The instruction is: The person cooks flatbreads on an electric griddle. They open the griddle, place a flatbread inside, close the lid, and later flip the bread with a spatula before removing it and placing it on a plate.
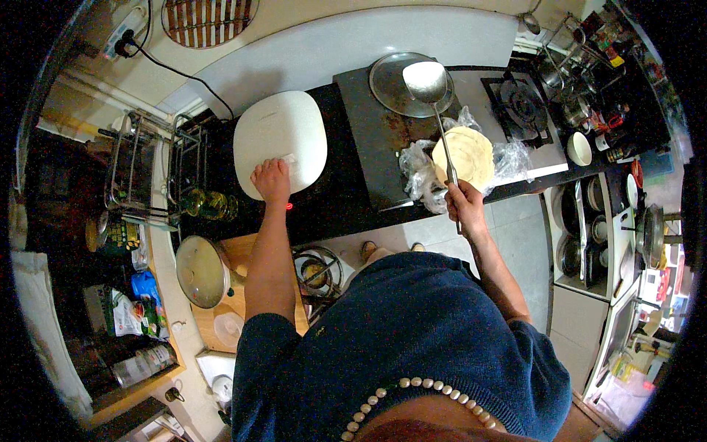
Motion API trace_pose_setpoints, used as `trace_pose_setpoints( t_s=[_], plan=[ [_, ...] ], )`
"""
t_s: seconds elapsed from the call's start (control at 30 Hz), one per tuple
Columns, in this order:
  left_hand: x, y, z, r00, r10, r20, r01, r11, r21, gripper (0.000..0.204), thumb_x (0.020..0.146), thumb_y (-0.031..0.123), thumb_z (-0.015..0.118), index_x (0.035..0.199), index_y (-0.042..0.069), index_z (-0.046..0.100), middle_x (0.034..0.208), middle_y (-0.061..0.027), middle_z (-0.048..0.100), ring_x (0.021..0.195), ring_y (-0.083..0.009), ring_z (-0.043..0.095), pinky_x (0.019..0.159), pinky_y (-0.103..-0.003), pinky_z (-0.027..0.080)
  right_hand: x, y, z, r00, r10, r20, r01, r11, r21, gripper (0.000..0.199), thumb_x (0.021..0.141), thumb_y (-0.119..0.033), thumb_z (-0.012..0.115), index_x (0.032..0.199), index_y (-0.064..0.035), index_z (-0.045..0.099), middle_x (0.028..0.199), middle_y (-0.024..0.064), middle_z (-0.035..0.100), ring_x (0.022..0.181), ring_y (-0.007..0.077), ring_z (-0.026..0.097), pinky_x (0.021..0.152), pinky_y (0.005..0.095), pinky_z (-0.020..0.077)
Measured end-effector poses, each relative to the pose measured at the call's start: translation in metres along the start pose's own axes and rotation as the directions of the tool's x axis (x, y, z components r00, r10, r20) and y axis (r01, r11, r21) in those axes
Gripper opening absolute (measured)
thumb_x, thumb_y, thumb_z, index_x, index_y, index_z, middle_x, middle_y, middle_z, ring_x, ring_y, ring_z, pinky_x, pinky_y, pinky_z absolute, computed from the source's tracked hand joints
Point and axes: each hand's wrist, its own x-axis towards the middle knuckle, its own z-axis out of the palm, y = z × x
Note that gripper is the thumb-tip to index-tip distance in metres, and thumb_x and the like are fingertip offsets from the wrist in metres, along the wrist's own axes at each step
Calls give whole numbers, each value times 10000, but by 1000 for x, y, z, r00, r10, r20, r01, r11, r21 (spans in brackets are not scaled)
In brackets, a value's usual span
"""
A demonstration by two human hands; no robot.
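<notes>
White rounded appliance lid (280, 140) on the dark counter (331, 202), left of centre; left hand (271, 180) laid on its near edge, fingers spread fairly flat over the surface and pressing, not wrapped round anything; small red light (289, 207) just below that hand. Right hand (465, 204) closed in a fist round the thin handle of a long metal ladle (427, 79); handle running up and away, bowl hovering over a round steel plate (401, 83) on the far grey surface. Beside the right hand, a stack of pale round flatbreads (464, 156) lying on crumpled clear plastic (421, 173); ladle handle crossing in front of the stack's left edge. Gas burner (521, 103) further right, well apart from both hands. Pot with a glass lid (201, 271) on a wooden board (239, 254) near the left elbow. Wire rack (147, 166) at far left.
</notes>
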Motion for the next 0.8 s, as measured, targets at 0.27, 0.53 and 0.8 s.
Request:
trace_pose_setpoints(
  t_s=[0.27,0.53,0.8],
  plan=[
    [-1,-1,2,1000,-17,6,17,999,27,294,883,265,454,771,65,637,882,-70,631,899,-279,545,850,-426,367,3,4,-1,1000,-1,-12,1,1000,7,232,919,-214,528,1011,-3,555,601,-14,475,420,63,392,361,221,305],
    [1,2,-5,999,-33,37,33,999,18,283,880,267,468,829,68,663,911,-59,635,910,-272,542,864,-429,363,2,3,-2,1000,7,13,-8,999,49,215,919,-214,527,994,-15,560,606,-14,483,418,57,386,357,219,297],
    [1,3,-3,1000,-14,24,13,998,60,279,881,265,468,824,72,662,909,-59,624,900,-267,535,847,-422,366,1,3,0,1000,4,-8,-3,1000,17,223,921,-221,527,997,-15,563,598,-19,473,417,55,384,356,219,289]
  ],
)
